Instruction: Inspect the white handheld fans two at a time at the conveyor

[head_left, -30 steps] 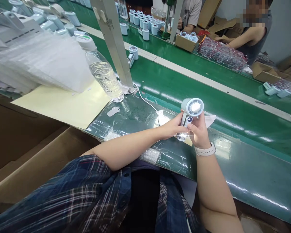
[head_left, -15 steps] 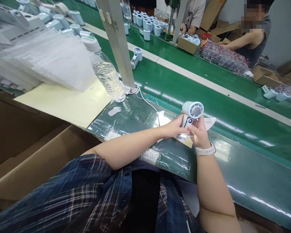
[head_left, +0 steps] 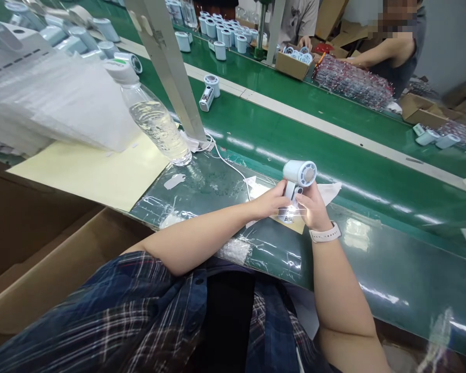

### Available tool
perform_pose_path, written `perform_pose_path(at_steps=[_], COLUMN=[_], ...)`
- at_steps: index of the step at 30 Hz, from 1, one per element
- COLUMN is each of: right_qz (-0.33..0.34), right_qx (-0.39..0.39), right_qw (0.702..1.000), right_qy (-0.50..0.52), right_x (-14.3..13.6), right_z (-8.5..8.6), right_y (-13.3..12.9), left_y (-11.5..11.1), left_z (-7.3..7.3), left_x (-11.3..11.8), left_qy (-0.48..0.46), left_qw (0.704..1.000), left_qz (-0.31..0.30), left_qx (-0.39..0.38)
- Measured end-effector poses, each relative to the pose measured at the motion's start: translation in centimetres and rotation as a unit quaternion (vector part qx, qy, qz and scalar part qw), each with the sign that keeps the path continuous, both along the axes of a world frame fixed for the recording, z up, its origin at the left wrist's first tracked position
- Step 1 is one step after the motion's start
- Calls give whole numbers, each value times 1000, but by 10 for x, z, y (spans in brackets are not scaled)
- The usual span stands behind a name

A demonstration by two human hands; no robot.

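A light blue handheld fan (head_left: pixel 295 172) is held upright over the bench, its round grille facing up and to the right. My left hand (head_left: pixel 274 201) grips the handle from the left side. On the other side my right hand (head_left: pixel 314 207), with a white watch band on the wrist, wraps the handle, its thumb at the front near a dark round display. Clear plastic film shows at the lower end of the handle, with a bright reflection on it. Beneath the hands lies a small yellowish sheet (head_left: pixel 295 226), partly hidden.
A water bottle (head_left: pixel 155 124) stands left, beside a metal post (head_left: pixel 171 67) and a stack of translucent bags (head_left: pixel 73 98). Another fan (head_left: pixel 209 92) rests on the green conveyor (head_left: pixel 334 150). Across it, two people work near a carton (head_left: pixel 293 65) and several light blue fan housings (head_left: pixel 225 35).
The view has shifted slightly, so most things sit further left. The fan has turned, its grille now facing more to the right. A bright reflection has appeared at the handle; both hands keep their grip.
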State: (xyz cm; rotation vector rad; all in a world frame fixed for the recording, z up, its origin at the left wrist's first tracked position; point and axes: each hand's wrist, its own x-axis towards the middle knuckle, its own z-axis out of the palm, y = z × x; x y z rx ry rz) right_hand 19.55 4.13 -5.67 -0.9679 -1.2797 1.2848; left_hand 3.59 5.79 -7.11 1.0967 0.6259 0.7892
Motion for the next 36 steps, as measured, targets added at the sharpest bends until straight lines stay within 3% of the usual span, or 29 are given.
perform_pose_path(at_steps=[3, 7, 16, 18, 22, 26, 29, 36], right_qz=[-63, -155, -203, -222, -149, -64, -56, -103], right_qx=[26, 41, 82, 94, 90, 71, 64, 82], right_qw=[998, 987, 975, 970, 984, 995, 996, 991], right_qy=[13, 25, 46, 22, -34, -40, -26, -9], right_x=[8, 14, 13, 13, 14, 11, 9, 9], right_z=[-3, -3, -1, -3, -4, -3, -2, -2], right_y=[3, 5, 3, 3, 1, -1, -3, -7], left_y=[0, -1, -5, -7, -7, -5, -6, -10], left_z=[3, 5, 9, 11, 16, 20, 24, 30], left_x=[-2, -1, -2, -2, -2, -2, -3, -6], left_qy=[30, 52, 48, 86, 225, 264, 292, 314], left_qw=[997, 995, 992, 987, 961, 950, 940, 927], left_qz=[7, 7, -33, -41, 10, 69, 90, 61], left_qx=[64, 85, 111, 130, 162, 153, 153, 194])
